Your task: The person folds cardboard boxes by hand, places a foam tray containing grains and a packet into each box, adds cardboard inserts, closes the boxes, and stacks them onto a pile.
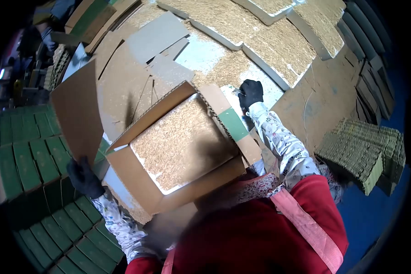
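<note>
We had our left hand [84, 178] closed on the lower corner of the raised flap [80, 105], at the outer left side of the box [173, 180]. Our right hand [251, 93] was curled beyond the box's far right corner, with something small and pale at its fingertips; we could not tell what it was or how firmly it was held. Both hands wore black gloves.

The box lay between our two grips, tilted in our view, its top uncovered. Inside it sat a white tray [165, 192] filled with pale flakes [169, 141], part of them under a dark shadow. A green band [233, 124] crossed the box's outer side, just toward us from the right grip.

Beyond the right hand, more trays [281, 59] of flakes stood side by side, and loose flakes [223, 71] were strewn over the white surface [198, 50] near it. Grey sheets [157, 36] lay farther out, between the two hands. Green cartons [41, 160] were stacked below and outside the left grip. To the right of the right hand, well apart, a stack of cardboard pieces [356, 148] stood over the blue floor [351, 219].
</note>
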Available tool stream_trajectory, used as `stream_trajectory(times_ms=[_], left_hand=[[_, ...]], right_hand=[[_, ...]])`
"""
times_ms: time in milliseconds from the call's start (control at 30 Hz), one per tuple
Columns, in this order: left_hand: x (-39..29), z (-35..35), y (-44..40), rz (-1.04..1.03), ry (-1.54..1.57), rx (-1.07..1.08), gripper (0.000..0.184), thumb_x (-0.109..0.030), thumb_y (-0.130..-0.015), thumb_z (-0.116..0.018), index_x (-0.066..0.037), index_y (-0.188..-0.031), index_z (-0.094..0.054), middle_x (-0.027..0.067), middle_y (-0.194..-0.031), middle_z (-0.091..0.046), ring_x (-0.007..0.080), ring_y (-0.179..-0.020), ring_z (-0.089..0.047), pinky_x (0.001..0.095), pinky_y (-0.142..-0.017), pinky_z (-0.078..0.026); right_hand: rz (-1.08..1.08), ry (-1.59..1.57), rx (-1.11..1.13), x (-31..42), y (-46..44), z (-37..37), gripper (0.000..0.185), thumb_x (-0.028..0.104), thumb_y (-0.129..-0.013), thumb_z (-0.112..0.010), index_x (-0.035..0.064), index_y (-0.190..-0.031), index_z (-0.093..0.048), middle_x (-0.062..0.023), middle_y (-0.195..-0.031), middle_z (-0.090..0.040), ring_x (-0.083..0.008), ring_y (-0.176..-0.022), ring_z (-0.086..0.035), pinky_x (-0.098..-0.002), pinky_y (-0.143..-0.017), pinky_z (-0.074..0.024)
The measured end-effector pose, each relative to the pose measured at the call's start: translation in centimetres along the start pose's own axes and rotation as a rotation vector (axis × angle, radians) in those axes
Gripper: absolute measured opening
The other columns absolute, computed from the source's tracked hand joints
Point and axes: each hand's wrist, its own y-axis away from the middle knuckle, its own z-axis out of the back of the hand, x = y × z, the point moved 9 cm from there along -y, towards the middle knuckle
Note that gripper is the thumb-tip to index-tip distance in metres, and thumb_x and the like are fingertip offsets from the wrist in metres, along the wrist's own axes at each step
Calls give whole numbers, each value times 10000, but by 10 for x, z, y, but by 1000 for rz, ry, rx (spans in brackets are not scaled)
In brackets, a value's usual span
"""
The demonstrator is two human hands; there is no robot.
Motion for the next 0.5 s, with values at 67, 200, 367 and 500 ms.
stream_trajectory(times_ms=[67, 200, 367, 500], left_hand=[[-56, 25, 36, -424, -139, -87, 158, -81, -759, -632, -20, -899, -593, 97, -748, -572, 219, -670, -547, 322, -600, -441], [-167, 6, 95, -939, -151, 426, 203, -76, -646, -636, -33, -840, -593, 86, -749, -565, 236, -669, -557, 325, -559, -445], [-179, -5, 130, -1005, -139, 663, 177, -121, -624, -613, -76, -792, -580, 46, -734, -536, 206, -693, -553, 313, -553, -442], [-167, -37, 162, -879, -151, 1218, 193, -160, -673, -559, -93, -851, -522, 54, -806, -524, 211, -784, -566, 334, -606, -460]], right_hand=[[-1, -102, -167, -2, -4, 15, 158, 224, -614, -642, 94, -617, -554, -97, -678, -549, -294, -689, -545, -393, -630, -410], [30, -448, -351, 4, -9, 73, 200, 233, -640, -652, 52, -677, -575, -119, -710, -558, -309, -680, -544, -404, -625, -428], [143, -784, -542, 49, 5, 193, 200, 90, -710, -639, 0, -884, -600, -126, -914, -595, -245, -827, -587, -306, -736, -463], [579, -927, -561, 144, 69, 293, 139, -38, -682, -626, -10, -800, -557, -138, -898, -577, -224, -814, -584, -289, -698, -467]])
